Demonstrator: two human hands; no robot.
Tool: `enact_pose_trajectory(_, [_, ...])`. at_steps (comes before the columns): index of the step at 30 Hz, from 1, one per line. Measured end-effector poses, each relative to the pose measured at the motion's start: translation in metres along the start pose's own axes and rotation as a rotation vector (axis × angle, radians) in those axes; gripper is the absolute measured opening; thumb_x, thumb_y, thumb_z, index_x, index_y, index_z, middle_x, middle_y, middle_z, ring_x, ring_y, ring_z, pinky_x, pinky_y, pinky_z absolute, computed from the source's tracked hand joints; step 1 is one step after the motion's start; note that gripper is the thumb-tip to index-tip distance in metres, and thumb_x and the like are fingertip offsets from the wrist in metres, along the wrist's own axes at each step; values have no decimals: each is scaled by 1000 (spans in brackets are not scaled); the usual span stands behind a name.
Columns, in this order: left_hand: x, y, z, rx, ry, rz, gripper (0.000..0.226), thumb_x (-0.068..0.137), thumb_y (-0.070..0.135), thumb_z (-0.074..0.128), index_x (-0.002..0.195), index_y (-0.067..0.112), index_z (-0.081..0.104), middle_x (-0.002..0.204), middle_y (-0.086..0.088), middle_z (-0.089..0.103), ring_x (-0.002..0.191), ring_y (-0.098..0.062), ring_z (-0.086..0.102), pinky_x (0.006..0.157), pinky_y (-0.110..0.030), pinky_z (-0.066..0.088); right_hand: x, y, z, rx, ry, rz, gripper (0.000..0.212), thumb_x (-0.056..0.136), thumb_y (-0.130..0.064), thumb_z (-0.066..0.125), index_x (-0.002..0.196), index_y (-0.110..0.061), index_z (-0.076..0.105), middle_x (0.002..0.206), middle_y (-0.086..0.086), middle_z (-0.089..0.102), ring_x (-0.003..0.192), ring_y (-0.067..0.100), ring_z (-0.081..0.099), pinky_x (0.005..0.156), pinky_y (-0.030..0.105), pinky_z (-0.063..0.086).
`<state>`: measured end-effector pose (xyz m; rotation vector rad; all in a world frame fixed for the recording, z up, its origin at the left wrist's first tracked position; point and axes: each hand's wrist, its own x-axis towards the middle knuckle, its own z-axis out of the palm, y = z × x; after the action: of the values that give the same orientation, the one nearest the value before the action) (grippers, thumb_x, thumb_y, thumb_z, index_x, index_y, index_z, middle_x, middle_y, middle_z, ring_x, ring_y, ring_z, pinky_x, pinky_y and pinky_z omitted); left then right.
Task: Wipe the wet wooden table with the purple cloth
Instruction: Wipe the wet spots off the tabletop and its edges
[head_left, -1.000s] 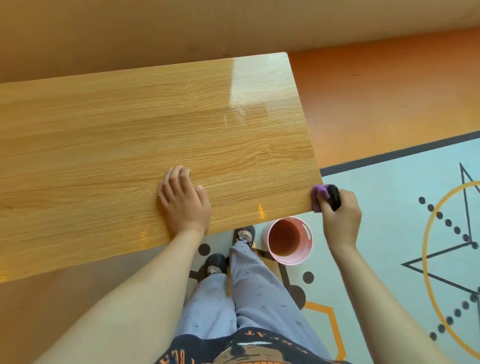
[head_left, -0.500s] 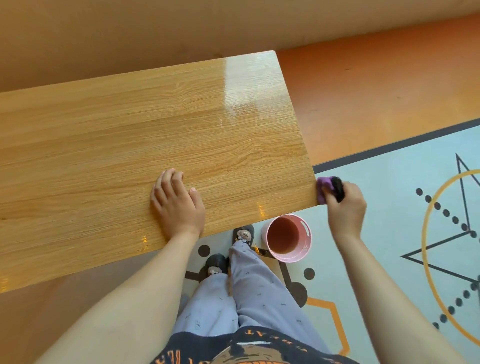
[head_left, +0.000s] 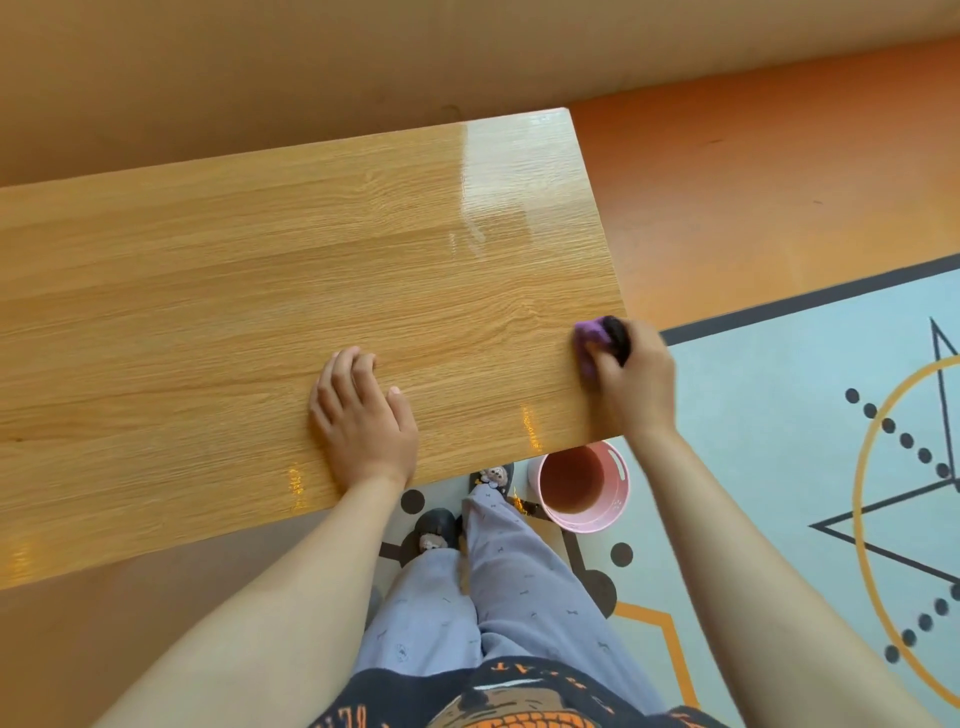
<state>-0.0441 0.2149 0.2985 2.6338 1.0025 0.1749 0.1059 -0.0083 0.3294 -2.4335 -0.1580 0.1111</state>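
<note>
The wooden table (head_left: 260, 291) fills the left and middle of the view, with a glossy wet sheen toward its far right corner. My right hand (head_left: 636, 379) grips the purple cloth (head_left: 589, 340), which has a dark part bunched against my fingers, and holds it on the table top at the right edge. My left hand (head_left: 363, 421) rests flat on the table near the front edge, fingers together and pointing away from me.
A pink bucket (head_left: 621, 512) with brownish water stands on the floor just past the table's front right corner, beside my slippered feet (head_left: 441, 527). A wall runs behind the table. Orange floor and a patterned blue mat lie to the right.
My right hand has carried the cloth from beside the table's front right corner up along the right edge and onto the top. My left hand has stayed put.
</note>
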Motion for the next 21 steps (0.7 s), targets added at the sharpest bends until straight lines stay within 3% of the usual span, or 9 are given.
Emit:
enact_pose_trajectory(3, [0, 0, -1, 8, -2, 1, 40, 85, 23, 48, 122, 9, 47, 139, -9, 44, 134, -30, 33, 112, -48, 22, 12, 26, -22, -78, 122, 125, 21, 87, -22, 61, 101, -7, 62, 97, 14, 63, 92, 32, 57, 77, 32, 39])
enact_pose_trajectory(8, [0, 0, 0, 23, -5, 1, 41, 85, 24, 47, 123, 9, 47, 138, -9, 44, 134, -30, 33, 112, -47, 21, 9, 8, 0, -84, 216, 132, 21, 89, -23, 61, 98, -4, 60, 95, 14, 61, 93, 32, 54, 75, 24, 31])
enact_pose_trajectory(15, [0, 1, -1, 31, -10, -5, 41, 85, 24, 45, 123, 9, 47, 139, -10, 44, 134, -30, 33, 112, -48, 21, 23, -54, 51, 18, -79, -159, 18, 87, -19, 63, 97, -4, 61, 91, 10, 61, 83, 21, 52, 70, 21, 32])
enact_pose_trajectory(18, [0, 0, 0, 29, -7, -1, 42, 85, 24, 46, 123, 8, 47, 138, -10, 44, 133, -30, 33, 112, -48, 21, 56, -43, 38, 36, -11, -135, 19, 88, -21, 62, 98, -5, 63, 92, 12, 63, 85, 22, 54, 70, 21, 32])
enact_pose_trajectory(21, [0, 1, 0, 31, -8, 0, 42, 85, 24, 46, 123, 8, 47, 138, -10, 44, 133, -30, 33, 112, -48, 21, 88, -15, 14, -7, 119, 3, 24, 90, -26, 58, 102, -6, 63, 98, 14, 64, 93, 30, 57, 75, 27, 36])
